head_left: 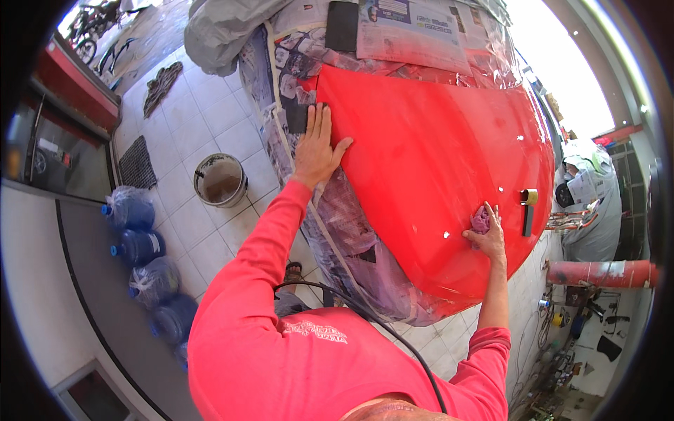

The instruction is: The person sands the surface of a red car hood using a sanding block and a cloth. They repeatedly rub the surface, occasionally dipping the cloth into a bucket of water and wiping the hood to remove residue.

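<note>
A glossy red car hood [435, 154] lies in front of me, framed by masking film and taped paper. My left hand [316, 151] rests with fingers stretched and thumb apart at the hood's left edge. Beside its fingers is a dark square sheet [297, 118]; whether the hand touches it I cannot tell. My right hand [489, 237] presses a crumpled purple cloth [481, 219] onto the hood's near right part, fingers around it. To the right of that hand, a black block [527, 220] and a small gold-coloured piece [529, 197] sit on the hood.
Newspaper [411, 38] and a dark pad [342, 27] cover the car beyond the hood. A bucket [220, 180] of murky water stands on the tiles at left, near large blue water bottles [138, 247]. A dark hose [372, 316] crosses my body. A red cylinder [602, 274] is at right.
</note>
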`<state>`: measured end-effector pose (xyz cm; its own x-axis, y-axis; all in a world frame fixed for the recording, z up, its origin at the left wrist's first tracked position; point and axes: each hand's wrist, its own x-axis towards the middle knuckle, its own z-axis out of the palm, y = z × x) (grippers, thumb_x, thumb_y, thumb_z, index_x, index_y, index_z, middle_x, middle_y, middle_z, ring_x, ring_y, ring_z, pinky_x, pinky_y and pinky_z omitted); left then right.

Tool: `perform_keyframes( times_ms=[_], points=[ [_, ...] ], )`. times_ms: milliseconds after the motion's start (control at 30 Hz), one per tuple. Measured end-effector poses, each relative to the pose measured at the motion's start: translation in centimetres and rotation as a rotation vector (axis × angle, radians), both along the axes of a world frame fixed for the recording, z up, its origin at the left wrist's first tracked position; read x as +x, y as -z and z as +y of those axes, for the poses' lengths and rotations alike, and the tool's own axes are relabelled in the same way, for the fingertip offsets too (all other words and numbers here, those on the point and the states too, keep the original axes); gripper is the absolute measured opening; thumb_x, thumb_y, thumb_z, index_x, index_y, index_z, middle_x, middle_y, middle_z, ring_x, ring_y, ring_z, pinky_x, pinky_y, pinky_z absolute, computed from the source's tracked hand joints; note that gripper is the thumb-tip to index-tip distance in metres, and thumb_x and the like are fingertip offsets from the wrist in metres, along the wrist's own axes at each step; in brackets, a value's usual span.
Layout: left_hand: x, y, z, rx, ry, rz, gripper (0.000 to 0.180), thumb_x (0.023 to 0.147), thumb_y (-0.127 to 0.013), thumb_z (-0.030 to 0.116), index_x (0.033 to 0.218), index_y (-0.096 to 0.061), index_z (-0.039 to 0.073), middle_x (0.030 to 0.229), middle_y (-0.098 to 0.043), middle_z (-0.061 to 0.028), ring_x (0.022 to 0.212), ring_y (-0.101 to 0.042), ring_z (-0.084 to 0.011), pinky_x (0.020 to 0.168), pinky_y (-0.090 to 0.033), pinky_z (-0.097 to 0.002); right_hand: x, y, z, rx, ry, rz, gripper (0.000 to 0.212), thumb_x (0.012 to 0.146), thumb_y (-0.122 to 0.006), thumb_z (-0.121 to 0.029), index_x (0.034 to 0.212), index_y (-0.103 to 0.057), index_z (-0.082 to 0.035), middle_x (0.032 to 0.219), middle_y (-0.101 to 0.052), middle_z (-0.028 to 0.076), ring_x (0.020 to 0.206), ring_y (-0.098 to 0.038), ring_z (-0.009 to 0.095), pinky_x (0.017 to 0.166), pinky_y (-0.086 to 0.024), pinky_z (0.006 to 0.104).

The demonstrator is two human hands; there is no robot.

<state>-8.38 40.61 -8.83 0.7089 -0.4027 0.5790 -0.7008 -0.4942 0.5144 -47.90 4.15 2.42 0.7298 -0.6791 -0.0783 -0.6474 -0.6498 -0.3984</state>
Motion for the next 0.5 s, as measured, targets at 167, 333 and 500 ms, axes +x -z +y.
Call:
perform_keyframes(
  times_ms=[167, 333, 500],
  points=[
    [6.4, -3.5, -1.0, 0.045, -0.02, -0.009, 0.094, 0.103, -0.057, 0.062, 0.163, -0.034, -0.007, 0.169, -0.039, -0.0271, 0.16, -0.031, -0.0448, 0.117, -0.044, -0.0538, 0.6, 0.4, -0.4, 0.029, 0.004, -0.01, 0.13, 0.051, -0.108, -0.032, 0.165, -0.045, -0.028, 0.178, -0.025, 0.018, 0.165, -0.019, 0.043, 0.131, -0.031, 0.0519],
    [2.1, -1.9, 0.0, 0.036, -0.008, -0.017, 0.092, 0.104, -0.055, 0.064, 0.16, -0.038, -0.007, 0.169, -0.04, -0.0252, 0.16, -0.033, -0.0417, 0.114, -0.048, -0.0533, 0.6, -0.5, 0.6, 0.012, 0.062, 0.059, 0.13, 0.051, -0.107, -0.031, 0.165, -0.044, -0.029, 0.179, -0.024, 0.015, 0.165, -0.018, 0.041, 0.131, -0.032, 0.0514],
    [6.6, -4.2, -0.8, 0.111, -0.036, -0.021, 0.095, 0.103, -0.056, 0.065, 0.161, -0.037, -0.008, 0.169, -0.039, -0.0254, 0.159, -0.033, -0.0424, 0.111, -0.05, -0.0536, 1.2, 0.0, -0.1, 0.018, 0.031, 0.019, 0.131, 0.051, -0.107, -0.032, 0.165, -0.045, -0.03, 0.179, -0.024, 0.016, 0.165, -0.018, 0.041, 0.13, -0.033, 0.0518]
  ],
)
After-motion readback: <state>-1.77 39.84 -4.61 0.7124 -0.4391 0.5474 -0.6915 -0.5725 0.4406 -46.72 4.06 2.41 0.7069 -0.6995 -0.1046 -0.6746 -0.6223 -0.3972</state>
